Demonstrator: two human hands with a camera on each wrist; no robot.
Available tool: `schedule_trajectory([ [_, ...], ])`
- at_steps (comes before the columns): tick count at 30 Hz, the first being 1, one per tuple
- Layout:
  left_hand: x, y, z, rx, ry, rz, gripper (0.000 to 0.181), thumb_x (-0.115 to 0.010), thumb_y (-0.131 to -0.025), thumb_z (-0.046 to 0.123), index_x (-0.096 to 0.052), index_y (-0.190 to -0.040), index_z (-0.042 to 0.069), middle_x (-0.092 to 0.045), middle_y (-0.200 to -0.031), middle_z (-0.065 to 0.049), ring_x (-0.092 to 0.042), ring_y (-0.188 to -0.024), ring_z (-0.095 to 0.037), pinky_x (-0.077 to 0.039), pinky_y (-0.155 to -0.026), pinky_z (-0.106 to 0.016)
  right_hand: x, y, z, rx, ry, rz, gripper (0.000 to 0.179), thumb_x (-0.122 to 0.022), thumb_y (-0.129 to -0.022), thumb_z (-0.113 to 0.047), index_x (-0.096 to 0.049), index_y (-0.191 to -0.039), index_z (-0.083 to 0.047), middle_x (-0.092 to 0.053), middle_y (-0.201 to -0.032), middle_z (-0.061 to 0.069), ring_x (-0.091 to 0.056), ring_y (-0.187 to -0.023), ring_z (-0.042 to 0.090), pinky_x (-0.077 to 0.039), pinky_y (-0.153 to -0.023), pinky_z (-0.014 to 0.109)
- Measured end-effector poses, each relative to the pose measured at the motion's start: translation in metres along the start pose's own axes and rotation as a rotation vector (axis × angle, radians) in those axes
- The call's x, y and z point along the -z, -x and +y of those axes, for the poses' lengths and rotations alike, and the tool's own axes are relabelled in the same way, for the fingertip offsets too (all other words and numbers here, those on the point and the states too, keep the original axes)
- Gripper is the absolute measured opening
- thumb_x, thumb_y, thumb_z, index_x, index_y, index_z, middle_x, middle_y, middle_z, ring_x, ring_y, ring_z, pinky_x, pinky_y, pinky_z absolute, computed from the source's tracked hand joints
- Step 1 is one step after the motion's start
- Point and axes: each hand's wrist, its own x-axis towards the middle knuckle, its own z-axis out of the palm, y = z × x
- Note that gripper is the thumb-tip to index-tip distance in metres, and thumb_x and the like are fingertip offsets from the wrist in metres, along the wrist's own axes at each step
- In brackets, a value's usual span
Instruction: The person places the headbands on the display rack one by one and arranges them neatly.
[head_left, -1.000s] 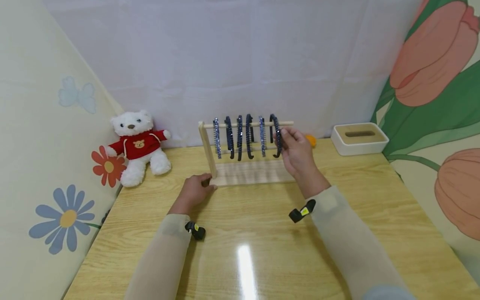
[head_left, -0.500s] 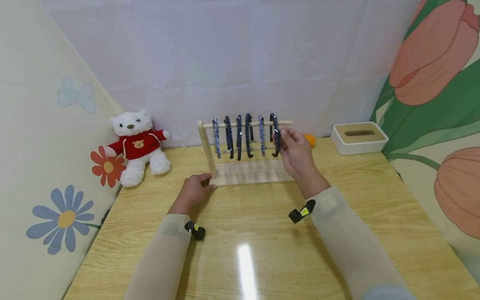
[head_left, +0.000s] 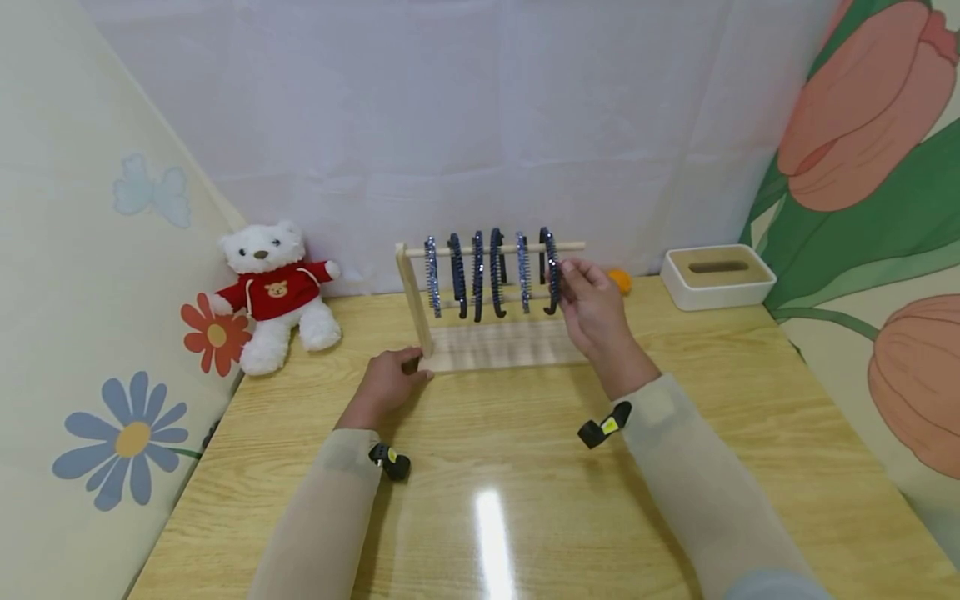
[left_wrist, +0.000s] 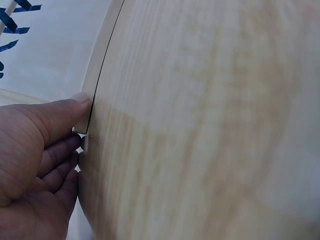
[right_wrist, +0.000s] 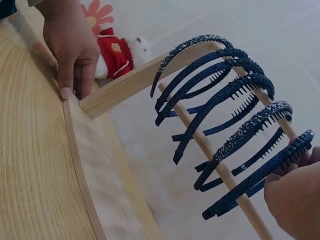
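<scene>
A wooden headband rack (head_left: 502, 346) stands on the table, with several dark blue glittery headbands hanging over its upper rod. In the right wrist view, my right hand (right_wrist: 295, 200) pinches the endmost headband (right_wrist: 250, 175), near the free end of the rod; the head view has this right hand (head_left: 596, 317) at the rack's right side. The headband still hangs on the rod. Down at the left, my left hand (head_left: 386, 383) grips the base's corner beside the upright post (head_left: 415, 300). The left wrist view places its thumb (left_wrist: 75, 105) on the base edge, other fingers curled below.
A white teddy bear (head_left: 273, 292) in a red sweater sits at the table's back left. At the back right is a white tissue box (head_left: 720, 279) with a wooden lid. A small orange object (head_left: 621, 281) lies partly behind the right hand. Painted walls flank the table.
</scene>
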Motion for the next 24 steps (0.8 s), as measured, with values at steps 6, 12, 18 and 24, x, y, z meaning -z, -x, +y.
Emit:
schedule_trajectory([
  [6, 0.001, 0.000, 0.001, 0.004, 0.007, -0.008, 0.057, -0.072, -0.108, 0.024, -0.056, -0.159, 0.005, -0.049, -0.166, -0.021, -0.044, -0.157, -0.044, -0.037, -0.129, -0.060, 0.003, 0.000, 0.000, -0.001, 0.026, 0.016, 0.014, -0.056, -0.114, -0.009, -0.065, -0.103, -0.010, -0.071, -0.104, 0.001, -0.067, -0.100, 0.016, -0.059, -0.091, 0.026],
  [12, 0.000, -0.001, 0.002, 0.015, 0.013, -0.017, 0.057, -0.072, -0.108, 0.023, -0.056, -0.159, 0.006, -0.052, -0.165, -0.021, -0.045, -0.156, -0.043, -0.038, -0.128, -0.060, 0.011, 0.002, 0.002, 0.036, 0.073, 0.017, 0.013, -0.054, -0.114, -0.008, -0.065, -0.107, -0.008, -0.073, -0.105, 0.002, -0.068, -0.101, 0.017, -0.059, -0.095, 0.026],
  [18, -0.001, -0.001, 0.003, 0.027, 0.026, -0.024, 0.057, -0.072, -0.108, 0.025, -0.056, -0.160, 0.007, -0.051, -0.166, -0.020, -0.044, -0.157, -0.043, -0.037, -0.129, -0.060, 0.029, 0.010, 0.005, 0.099, 0.148, 0.005, 0.017, -0.053, -0.114, -0.005, -0.065, -0.102, -0.008, -0.073, -0.101, 0.003, -0.071, -0.096, 0.016, -0.061, -0.090, 0.025],
  [24, 0.000, -0.001, 0.001, 0.023, 0.015, -0.023, 0.058, -0.072, -0.108, 0.025, -0.056, -0.160, 0.008, -0.053, -0.164, -0.022, -0.044, -0.156, -0.044, -0.037, -0.128, -0.061, 0.054, 0.024, 0.011, 0.117, 0.364, 0.007, 0.011, -0.057, -0.112, -0.004, -0.066, -0.109, 0.002, -0.073, -0.096, -0.001, -0.071, -0.090, 0.013, -0.061, -0.086, 0.023],
])
